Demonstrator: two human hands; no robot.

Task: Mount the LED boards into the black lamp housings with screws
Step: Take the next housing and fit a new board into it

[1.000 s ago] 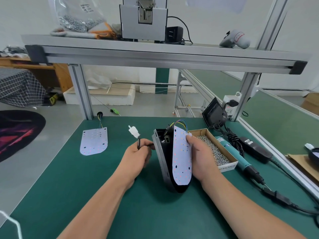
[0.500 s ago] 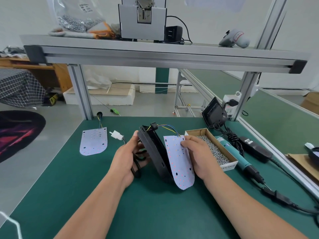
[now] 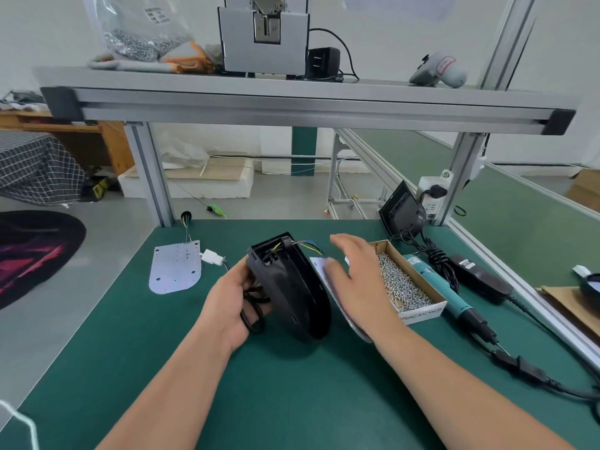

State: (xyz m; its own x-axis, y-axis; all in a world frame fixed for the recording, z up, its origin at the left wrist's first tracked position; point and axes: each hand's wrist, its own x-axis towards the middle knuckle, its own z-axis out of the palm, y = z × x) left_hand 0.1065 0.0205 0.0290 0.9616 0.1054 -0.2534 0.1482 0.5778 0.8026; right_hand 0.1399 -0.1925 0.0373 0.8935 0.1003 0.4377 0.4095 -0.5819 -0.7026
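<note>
Head cam, early days I reckon: my left hand (image 3: 227,306) gripped the tilted black plastic lamp housing (image 3: 292,287); right hand (image 3: 354,277), fingers straight, covered its white LED board (image 3: 318,264) at 3 o'clock, not screwed in yet.

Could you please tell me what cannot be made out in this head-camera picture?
Head view throughout:
The LED board: mostly hidden under the right hand, whose motion blur hides any contact.
The black lamp housing: screw points too dark to tell.
The left hand: fingertips hidden behind housing and cable.
The bag label: too small to read.
</note>
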